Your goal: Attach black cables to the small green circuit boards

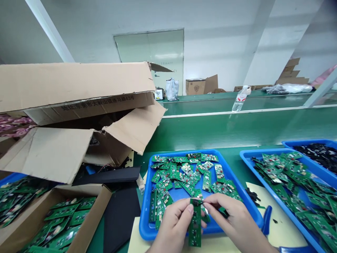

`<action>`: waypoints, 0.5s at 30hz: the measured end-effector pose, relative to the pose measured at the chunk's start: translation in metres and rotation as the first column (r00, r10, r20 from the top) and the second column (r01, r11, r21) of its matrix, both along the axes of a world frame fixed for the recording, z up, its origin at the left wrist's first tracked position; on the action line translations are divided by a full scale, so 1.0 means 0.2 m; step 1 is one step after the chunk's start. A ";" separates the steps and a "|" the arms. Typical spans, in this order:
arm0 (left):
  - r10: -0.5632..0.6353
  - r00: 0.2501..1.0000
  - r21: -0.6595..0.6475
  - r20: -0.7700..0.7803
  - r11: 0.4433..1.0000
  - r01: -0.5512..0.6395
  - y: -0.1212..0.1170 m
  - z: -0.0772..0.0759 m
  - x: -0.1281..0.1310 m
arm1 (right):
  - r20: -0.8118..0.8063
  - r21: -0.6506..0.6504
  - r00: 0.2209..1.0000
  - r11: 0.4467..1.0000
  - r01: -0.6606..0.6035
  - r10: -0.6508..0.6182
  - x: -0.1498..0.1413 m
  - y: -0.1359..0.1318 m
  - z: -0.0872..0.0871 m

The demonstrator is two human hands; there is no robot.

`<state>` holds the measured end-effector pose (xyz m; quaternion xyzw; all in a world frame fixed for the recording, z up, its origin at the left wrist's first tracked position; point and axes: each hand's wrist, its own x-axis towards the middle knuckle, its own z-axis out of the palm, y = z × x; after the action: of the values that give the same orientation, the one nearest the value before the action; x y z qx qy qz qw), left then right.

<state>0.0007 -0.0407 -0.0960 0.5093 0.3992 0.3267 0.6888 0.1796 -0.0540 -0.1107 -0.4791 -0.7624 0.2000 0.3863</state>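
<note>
The left hand (172, 226) grips a green circuit board (195, 225) by its edge, the board lying across the near rim of the blue tray (144, 214). The right hand (231, 219) pinches a small black part (197, 202) firmly against the board's far end, both held steady.

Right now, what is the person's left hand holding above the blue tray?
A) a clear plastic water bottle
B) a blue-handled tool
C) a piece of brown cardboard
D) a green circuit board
D. The left hand pinches the top of a long green circuit board, which hangs over the rim of the blue plastic tray.
</note>
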 end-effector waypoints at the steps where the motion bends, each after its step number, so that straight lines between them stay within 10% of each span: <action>1: -0.002 1.000 0.004 0.004 1.000 0.002 0.00 0.00 0.00 | -0.004 0.007 1.000 1.000 0.013 -0.013 0.00 0.00 0.01; 15: -0.261 0.952 0.198 -0.163 0.936 0.290 0.03 0.07 -0.03 | 0.064 0.458 0.997 0.889 0.009 -0.044 -0.01 0.02 0.04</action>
<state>-0.0050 -0.0347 -0.0822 0.6541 0.3306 0.2339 0.6388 0.1768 -0.0494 -0.1031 -0.3920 -0.7950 -0.0080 0.4629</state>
